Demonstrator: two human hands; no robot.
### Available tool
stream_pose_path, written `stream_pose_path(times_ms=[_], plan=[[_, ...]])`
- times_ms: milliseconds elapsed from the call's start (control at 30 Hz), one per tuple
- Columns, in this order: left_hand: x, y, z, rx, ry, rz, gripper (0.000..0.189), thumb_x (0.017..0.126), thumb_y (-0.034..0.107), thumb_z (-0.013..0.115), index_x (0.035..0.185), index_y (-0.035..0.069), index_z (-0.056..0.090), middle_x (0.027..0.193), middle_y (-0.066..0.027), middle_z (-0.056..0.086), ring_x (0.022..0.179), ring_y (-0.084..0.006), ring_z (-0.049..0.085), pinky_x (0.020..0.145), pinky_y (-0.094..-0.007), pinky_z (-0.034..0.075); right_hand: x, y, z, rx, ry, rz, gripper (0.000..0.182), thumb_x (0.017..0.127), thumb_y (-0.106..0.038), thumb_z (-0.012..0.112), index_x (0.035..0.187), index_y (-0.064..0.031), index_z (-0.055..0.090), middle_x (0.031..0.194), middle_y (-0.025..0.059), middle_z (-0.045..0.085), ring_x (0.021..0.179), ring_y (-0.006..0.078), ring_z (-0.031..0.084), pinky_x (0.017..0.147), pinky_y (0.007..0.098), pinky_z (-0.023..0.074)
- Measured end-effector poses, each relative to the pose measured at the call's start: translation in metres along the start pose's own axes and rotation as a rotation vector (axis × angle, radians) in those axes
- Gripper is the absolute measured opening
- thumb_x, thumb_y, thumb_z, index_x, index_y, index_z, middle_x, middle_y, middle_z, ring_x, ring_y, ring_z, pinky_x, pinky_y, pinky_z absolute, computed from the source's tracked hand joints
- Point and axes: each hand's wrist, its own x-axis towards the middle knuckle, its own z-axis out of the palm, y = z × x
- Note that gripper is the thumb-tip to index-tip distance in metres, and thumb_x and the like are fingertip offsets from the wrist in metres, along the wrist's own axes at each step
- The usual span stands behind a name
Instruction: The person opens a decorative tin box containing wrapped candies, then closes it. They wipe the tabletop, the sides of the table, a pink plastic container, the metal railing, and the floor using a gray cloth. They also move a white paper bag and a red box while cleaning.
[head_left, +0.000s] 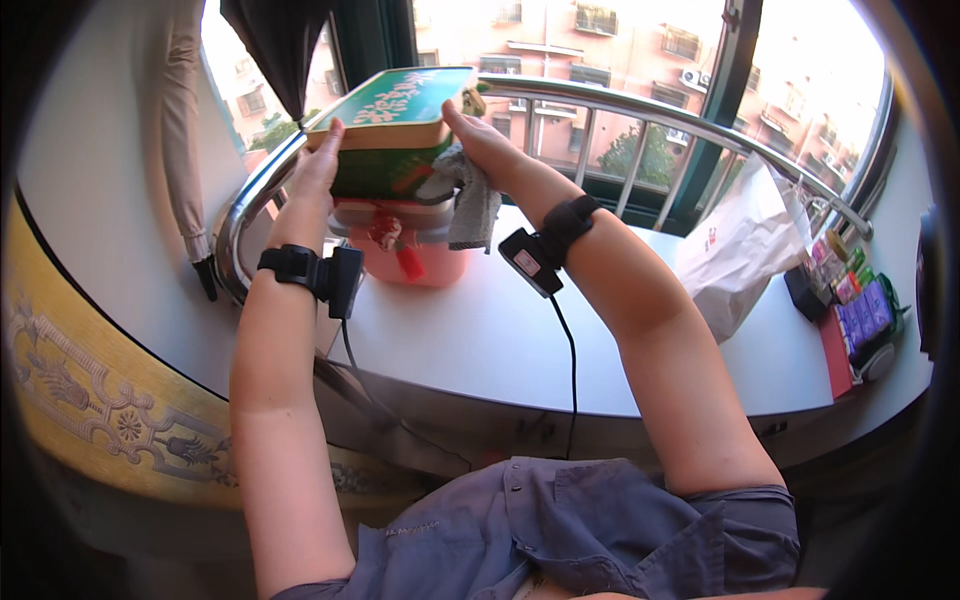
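Note:
My left hand (319, 169) and my right hand (484, 142) hold a green rectangular box (397, 101) with a cream rim and pale writing on its top, one hand at each side. Hanging beneath my right hand is a grey cloth (476, 202), beside the box's dark green side. Directly below the box in view stands a pink translucent container (427, 259) with a greyish lid and a red ornament (409, 262) in front. Whether the box touches that lid cannot be told. The fingers under the box are hidden.
The containers are on a white tabletop (487, 345) by a metal window railing (645, 109). A white paper bag (739, 240) stands at the right, near small packages (866, 315). A black folded umbrella (277, 45) and a beige one (184, 142) hang at the left.

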Motion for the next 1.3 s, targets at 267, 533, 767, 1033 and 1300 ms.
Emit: stream_pose_path(times_ms=[267, 533, 767, 1033, 1300], plan=[[0.010, -0.024, -0.009, 0.502, 0.450, 0.417, 0.101, 0.081, 0.075, 0.048, 0.142, -0.003, 0.031, 0.140, -0.0294, 0.037, 0.129, -0.0473, 0.036, 0.107, -0.0470, 0.032, -0.147, 0.001, -0.031, -0.043, -0.176, 0.173, 0.052, 0.090, -0.043, 0.063, 0.112, 0.0043, 0.061, 0.098, 0.0075, 0.064, 0.087, 0.0130, 0.059, 0.078, 0.0270, 0.0485], [-0.161, -0.012, 0.107, 0.374, -0.205, 1.020, 0.054, 0.097, 0.043, 0.049, 0.135, 0.005, 0.048, 0.140, -0.0172, 0.045, 0.131, -0.0293, 0.040, 0.108, -0.0405, 0.033, -0.340, 0.039, -0.184, -0.459, -0.057, 0.356, 0.039, 0.095, -0.031, 0.057, 0.119, -0.0003, 0.062, 0.103, 0.0090, 0.066, 0.098, 0.0177, 0.060, 0.089, 0.0280, 0.0454], [-0.269, -0.040, 0.280, 0.456, -0.977, 0.926, 0.097, 0.079, 0.070, 0.057, 0.142, 0.000, 0.034, 0.145, -0.0247, 0.037, 0.137, -0.0377, 0.032, 0.111, -0.0448, 0.029, -0.469, 0.033, -0.281, 0.089, 0.622, 0.384, 0.030, 0.093, -0.027, 0.060, 0.107, -0.0003, 0.062, 0.088, 0.0056, 0.062, 0.081, 0.0110, 0.059, 0.073, 0.0242, 0.0478], [-0.349, -0.060, 0.437, 0.342, -0.710, 0.787, 0.131, 0.061, 0.067, 0.077, 0.146, -0.006, 0.009, 0.147, -0.0345, 0.018, 0.139, -0.0449, 0.020, 0.112, -0.0478, 0.025, -0.559, 0.060, -0.384, -0.059, 1.081, 0.044, 0.034, 0.095, -0.023, 0.059, 0.120, -0.0002, 0.053, 0.106, 0.0066, 0.058, 0.091, 0.0109, 0.057, 0.078, 0.0240, 0.0470], [-0.349, -0.063, 0.469, 0.005, -0.645, 0.561, 0.048, 0.096, 0.030, 0.055, 0.129, -0.004, 0.050, 0.117, -0.0243, 0.058, 0.113, -0.0340, 0.054, 0.097, -0.0348, 0.041, -0.580, 0.135, -0.414, -1.171, 0.701, 0.436, 0.080, 0.082, -0.046, 0.066, 0.144, -0.0084, 0.033, 0.150, 0.0237, 0.027, 0.137, 0.0441, 0.026, 0.113, 0.0467, 0.0221]])
